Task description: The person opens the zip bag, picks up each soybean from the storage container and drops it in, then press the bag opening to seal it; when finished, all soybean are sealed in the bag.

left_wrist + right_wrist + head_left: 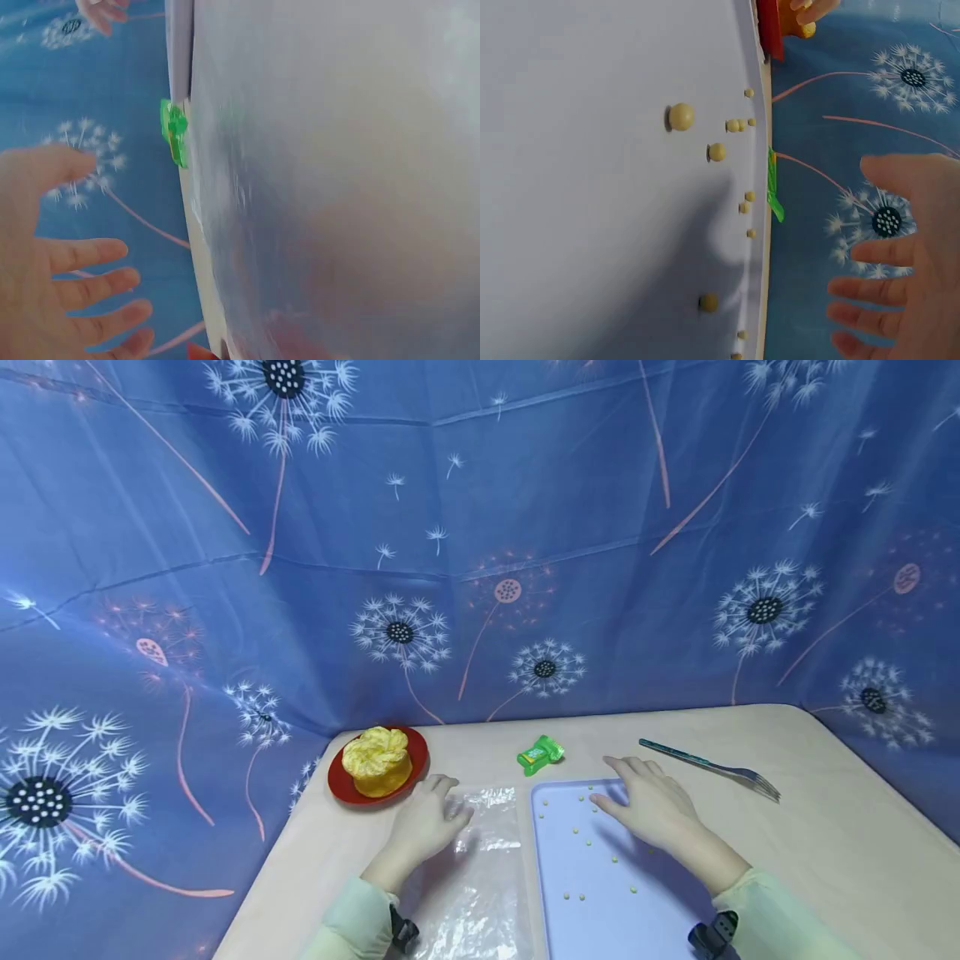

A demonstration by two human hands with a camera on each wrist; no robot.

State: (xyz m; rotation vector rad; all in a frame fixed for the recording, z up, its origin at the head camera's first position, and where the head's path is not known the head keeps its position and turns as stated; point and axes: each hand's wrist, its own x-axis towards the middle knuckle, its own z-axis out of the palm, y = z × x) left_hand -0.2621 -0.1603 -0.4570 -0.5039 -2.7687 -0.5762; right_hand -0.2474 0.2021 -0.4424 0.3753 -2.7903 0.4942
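Observation:
My left hand [429,818] hovers with loosely spread fingers over a clear plastic bag [480,893] that lies flat on the table. Just beyond its fingertips is a red plate [339,783] bearing a yellow bun-like cake [381,764]. My right hand [651,802], fingers spread and holding nothing, is above a pale blue tray [600,935]. Several small yellowish round beads or beans [681,117] lie scattered across that tray. Between and beyond the hands sits a green wrapped packet [540,755]; the left wrist view shows this packet [175,133] past the bag's edge.
A fork [712,766] with a dark teal handle lies at the back right of the cream-coloured table [847,860]. A blue dandelion-print cloth [480,510] hangs behind the table and along its sides.

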